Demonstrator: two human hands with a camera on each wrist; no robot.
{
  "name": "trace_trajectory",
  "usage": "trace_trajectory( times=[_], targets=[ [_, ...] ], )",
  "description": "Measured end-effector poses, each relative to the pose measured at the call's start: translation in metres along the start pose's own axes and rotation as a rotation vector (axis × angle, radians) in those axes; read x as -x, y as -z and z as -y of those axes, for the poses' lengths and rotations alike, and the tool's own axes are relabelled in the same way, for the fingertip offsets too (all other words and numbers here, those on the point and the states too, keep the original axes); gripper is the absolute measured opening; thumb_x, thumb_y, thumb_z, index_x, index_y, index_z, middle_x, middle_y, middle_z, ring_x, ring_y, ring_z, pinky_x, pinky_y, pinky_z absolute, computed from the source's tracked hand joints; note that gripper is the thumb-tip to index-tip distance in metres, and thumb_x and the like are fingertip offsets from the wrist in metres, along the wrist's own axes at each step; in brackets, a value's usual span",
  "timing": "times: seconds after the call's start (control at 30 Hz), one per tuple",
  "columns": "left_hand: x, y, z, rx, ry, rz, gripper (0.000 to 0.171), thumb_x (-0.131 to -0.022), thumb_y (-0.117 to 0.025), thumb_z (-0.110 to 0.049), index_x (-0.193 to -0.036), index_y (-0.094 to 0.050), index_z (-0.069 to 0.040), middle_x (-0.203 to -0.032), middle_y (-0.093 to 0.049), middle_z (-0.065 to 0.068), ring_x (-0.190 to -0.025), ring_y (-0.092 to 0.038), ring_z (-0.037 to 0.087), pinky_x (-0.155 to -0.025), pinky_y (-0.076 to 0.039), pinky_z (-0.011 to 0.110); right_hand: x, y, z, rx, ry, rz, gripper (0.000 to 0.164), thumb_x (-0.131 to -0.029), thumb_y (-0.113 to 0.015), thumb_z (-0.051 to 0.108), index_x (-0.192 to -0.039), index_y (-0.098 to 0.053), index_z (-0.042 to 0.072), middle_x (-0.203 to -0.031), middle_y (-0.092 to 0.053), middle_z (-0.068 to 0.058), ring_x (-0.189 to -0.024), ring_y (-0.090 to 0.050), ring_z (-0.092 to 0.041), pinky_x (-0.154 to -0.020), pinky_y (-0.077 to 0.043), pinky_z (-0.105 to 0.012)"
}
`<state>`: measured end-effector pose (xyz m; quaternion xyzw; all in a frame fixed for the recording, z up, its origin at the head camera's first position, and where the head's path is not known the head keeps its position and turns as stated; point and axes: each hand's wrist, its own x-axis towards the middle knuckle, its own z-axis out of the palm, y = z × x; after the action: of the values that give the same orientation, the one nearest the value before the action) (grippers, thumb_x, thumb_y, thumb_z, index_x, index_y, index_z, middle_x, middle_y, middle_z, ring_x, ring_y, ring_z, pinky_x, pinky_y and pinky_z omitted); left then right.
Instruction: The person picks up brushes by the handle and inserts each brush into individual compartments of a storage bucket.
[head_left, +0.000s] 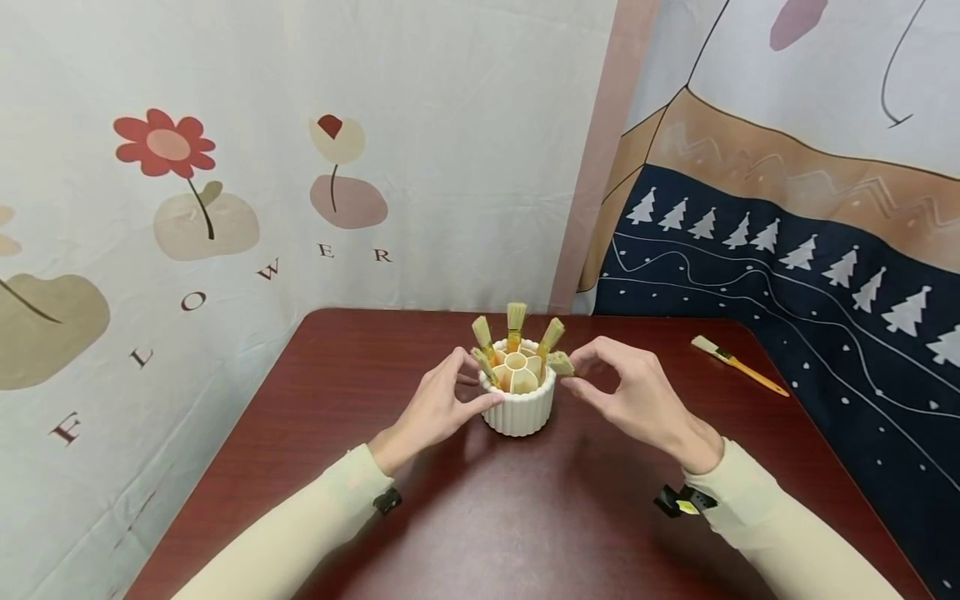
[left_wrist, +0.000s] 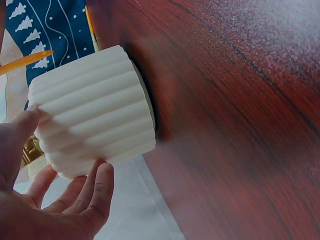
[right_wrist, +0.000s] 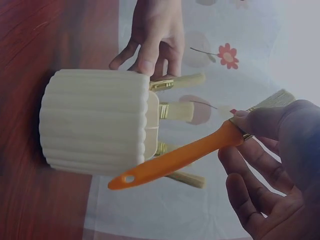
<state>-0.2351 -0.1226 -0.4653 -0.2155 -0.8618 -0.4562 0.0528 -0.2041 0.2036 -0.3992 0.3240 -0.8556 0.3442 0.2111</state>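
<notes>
A white ribbed brush holder (head_left: 517,414) with inner compartments stands on the table. Several paintbrushes (head_left: 515,321) stick up out of it, bristles upward. My left hand (head_left: 442,396) holds the holder at its left side, thumb on the scalloped rim and fingers around the wall. Between the thumb and fingers of my right hand (right_wrist: 275,165) is a paintbrush (right_wrist: 182,154) with an orange handle, pinched near its metal band. Its handle slants downward, and the holed end overlaps the holder's rim in the right wrist view. In the head view, mainly its bristles show.
Another paintbrush (head_left: 738,364) with an orange handle lies at the right side of the dark red table (head_left: 480,517). Behind the table hangs a cloth (head_left: 465,167) printed with flowers, and a navy cloth (head_left: 675,267) with trees is on the right.
</notes>
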Motion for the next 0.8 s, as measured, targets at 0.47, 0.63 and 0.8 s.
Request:
trace_trajectory(
  times=[0.47, 0.63, 0.8],
  targets=[
    [0.000, 0.000, -0.001, -0.018, -0.012, 0.002, 0.048, -0.099, -0.097, -0.028, -0.125, -0.062, -0.007, -0.128, -0.079, 0.017, -0.121, -0.085, 0.043, -0.106, -0.069, 0.060, -0.010, -0.006, 0.007, -0.044, 0.048, -0.021, 0.037, -0.089, -0.100, 0.001, -0.116, -0.081, 0.016, -0.106, -0.083, 0.007, -0.093, -0.077, -0.006, -0.085, -0.064, -0.021],
    [0.000, -0.001, -0.001, -0.023, -0.014, -0.003, 0.048, -0.099, -0.097, -0.028, -0.124, -0.062, -0.007, -0.128, -0.078, 0.017, -0.121, -0.085, 0.043, -0.106, -0.069, 0.060, -0.012, -0.007, 0.009, -0.065, 0.063, -0.015, 0.036, -0.090, -0.100, 0.002, -0.118, -0.081, 0.015, -0.109, -0.084, 0.006, -0.095, -0.079, -0.007, -0.089, -0.063, -0.017],
    [0.000, -0.001, 0.000, -0.022, -0.012, -0.004, 0.048, -0.099, -0.097, -0.028, -0.124, -0.062, -0.007, -0.127, -0.078, 0.016, -0.121, -0.085, 0.043, -0.107, -0.068, 0.060, -0.014, -0.007, 0.011, -0.080, 0.079, -0.015, 0.036, -0.090, -0.100, 0.003, -0.118, -0.080, 0.015, -0.109, -0.084, 0.005, -0.094, -0.080, -0.007, -0.089, -0.065, -0.018]
  ],
)
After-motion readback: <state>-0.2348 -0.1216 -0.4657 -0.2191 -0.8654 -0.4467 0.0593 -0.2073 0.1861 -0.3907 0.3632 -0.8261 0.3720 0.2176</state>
